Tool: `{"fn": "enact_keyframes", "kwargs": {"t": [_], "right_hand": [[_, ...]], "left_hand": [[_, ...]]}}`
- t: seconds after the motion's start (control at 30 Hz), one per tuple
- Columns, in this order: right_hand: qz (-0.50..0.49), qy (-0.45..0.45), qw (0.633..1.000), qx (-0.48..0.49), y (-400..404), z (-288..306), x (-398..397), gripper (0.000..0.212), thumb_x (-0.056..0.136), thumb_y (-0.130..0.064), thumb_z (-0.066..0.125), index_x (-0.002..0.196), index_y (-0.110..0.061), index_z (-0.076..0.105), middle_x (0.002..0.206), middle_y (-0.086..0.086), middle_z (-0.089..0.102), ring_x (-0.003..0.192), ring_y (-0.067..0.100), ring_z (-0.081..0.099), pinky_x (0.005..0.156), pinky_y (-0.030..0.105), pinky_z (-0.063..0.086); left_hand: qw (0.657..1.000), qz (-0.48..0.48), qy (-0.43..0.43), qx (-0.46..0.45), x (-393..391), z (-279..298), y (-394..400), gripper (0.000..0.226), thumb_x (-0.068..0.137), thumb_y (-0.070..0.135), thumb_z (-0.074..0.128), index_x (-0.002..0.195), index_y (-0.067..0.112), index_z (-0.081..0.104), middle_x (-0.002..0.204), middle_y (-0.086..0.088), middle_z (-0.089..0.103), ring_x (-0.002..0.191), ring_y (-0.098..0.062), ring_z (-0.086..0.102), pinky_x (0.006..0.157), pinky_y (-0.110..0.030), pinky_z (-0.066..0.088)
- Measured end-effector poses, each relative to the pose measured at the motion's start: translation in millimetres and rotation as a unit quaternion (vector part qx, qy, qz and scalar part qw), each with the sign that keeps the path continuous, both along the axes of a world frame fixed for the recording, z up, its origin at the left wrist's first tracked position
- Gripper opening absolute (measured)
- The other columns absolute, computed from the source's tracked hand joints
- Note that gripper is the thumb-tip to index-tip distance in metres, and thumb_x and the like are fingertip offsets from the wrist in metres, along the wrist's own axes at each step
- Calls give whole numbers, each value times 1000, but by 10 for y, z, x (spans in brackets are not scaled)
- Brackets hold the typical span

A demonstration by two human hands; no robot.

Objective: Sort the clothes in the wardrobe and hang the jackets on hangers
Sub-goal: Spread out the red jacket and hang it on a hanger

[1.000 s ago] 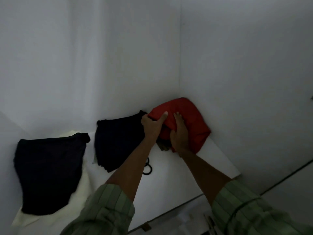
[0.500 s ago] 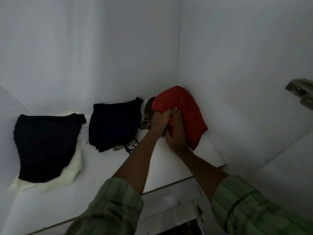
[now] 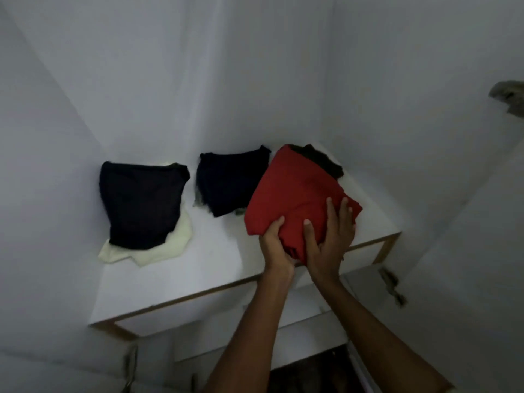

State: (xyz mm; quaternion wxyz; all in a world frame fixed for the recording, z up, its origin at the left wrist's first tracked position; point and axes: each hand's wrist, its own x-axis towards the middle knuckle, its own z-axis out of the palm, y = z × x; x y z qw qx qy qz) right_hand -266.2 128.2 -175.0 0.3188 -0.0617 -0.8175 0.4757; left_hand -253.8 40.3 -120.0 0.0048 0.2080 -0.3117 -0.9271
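Observation:
A folded red garment [image 3: 292, 194] lies on the right of the white wardrobe shelf [image 3: 198, 268], over a dark garment [image 3: 323, 160] that shows behind it. My left hand [image 3: 275, 245] grips its near edge from below-left. My right hand [image 3: 330, 236] holds the same edge from the right, fingers spread over the top. A folded navy garment [image 3: 229, 182] sits mid-shelf. Further left, a second navy garment [image 3: 139, 205] lies on a cream cloth [image 3: 170, 245].
White wardrobe walls close in at the back, left and right. The shelf's wooden front edge [image 3: 175, 303] runs across below my hands. A metal hinge [image 3: 392, 286] sits at the right, and another fitting [image 3: 510, 97] at the upper right edge.
The red garment has come forward from the back corner toward the shelf's front edge, with both hands now holding its near edge. The dark garment under it has come into sight.

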Motion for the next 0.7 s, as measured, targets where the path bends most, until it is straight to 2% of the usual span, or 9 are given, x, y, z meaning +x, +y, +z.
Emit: {"fn": "enact_keyframes", "kwargs": {"t": [0.1, 0.23, 0.33, 0.4, 0.47, 0.53, 0.6, 0.67, 0.7], "right_hand": [[11, -101, 993, -63, -194, 0, 146, 88, 88, -73, 56, 161, -42, 17, 171, -3, 5, 156, 19, 7, 125, 53, 5], [113, -166, 979, 19, -346, -5, 146, 98, 80, -74, 67, 159, -40, 20, 169, 3, 15, 152, 28, 21, 121, 56, 23], [96, -249, 962, 63, -351, 9, 16, 115, 70, -82, 67, 160, -32, 16, 168, 7, 15, 149, 37, 25, 117, 61, 27], [75, -295, 951, 57, -311, 38, -68, 129, 62, -85, 71, 160, -27, 11, 167, 12, 15, 149, 40, 27, 117, 62, 26], [52, -330, 941, 48, -286, 73, -109, 138, 55, -85, 75, 160, -23, 9, 164, 16, 23, 147, 41, 30, 117, 62, 25], [33, -353, 933, 61, -280, 129, -101, 139, 53, -85, 76, 158, -21, 11, 159, 17, 34, 144, 40, 34, 115, 61, 26], [35, -376, 924, 63, -271, 151, -105, 138, 52, -83, 77, 157, -21, 13, 156, 16, 39, 142, 40, 36, 114, 60, 26], [55, -382, 922, 26, -241, 190, -117, 139, 45, -82, 81, 154, -21, 19, 153, 15, 43, 139, 39, 42, 113, 60, 32], [67, -373, 925, 4, -213, 222, -111, 138, 41, -80, 83, 150, -20, 24, 150, 14, 47, 135, 39, 47, 111, 58, 37]], "left_hand": [[993, 61, -19, 98, 396, -82, -243, 31, 94, 13, 62, 125, 8, 67, 107, -12, 78, 99, -28, 74, 76, -38, 61], [992, 65, -51, 91, 805, -288, -515, 33, 99, 17, 62, 131, 6, 61, 106, -11, 78, 94, -23, 76, 67, -34, 62], [984, -80, -133, -85, 944, -423, -703, 53, 95, 45, 66, 130, 6, 61, 109, -14, 77, 99, -25, 72, 74, -31, 60], [930, -243, -165, -222, 1045, -355, -832, 61, 96, 66, 51, 107, 8, 69, 96, -16, 78, 90, -25, 72, 73, -30, 57], [866, -328, -130, -354, 1128, -229, -903, 66, 100, 66, 40, 96, 10, 74, 88, -13, 79, 80, -22, 72, 68, -27, 53], [851, -261, -47, -454, 1156, -111, -876, 55, 103, 52, 46, 92, 9, 77, 79, -8, 78, 66, -17, 71, 63, -28, 52], [831, -110, 19, -546, 1127, -51, -844, 37, 101, 45, 55, 87, 18, 77, 73, 2, 77, 62, -13, 70, 63, -32, 56], [761, -4, 37, -647, 1004, -16, -867, 20, 94, 48, 62, 97, 30, 72, 88, 15, 74, 80, -5, 68, 73, -33, 58], [726, -6, 47, -686, 939, -30, -870, 26, 88, 51, 66, 109, 35, 67, 105, 18, 69, 96, -4, 64, 81, -32, 57]]}}
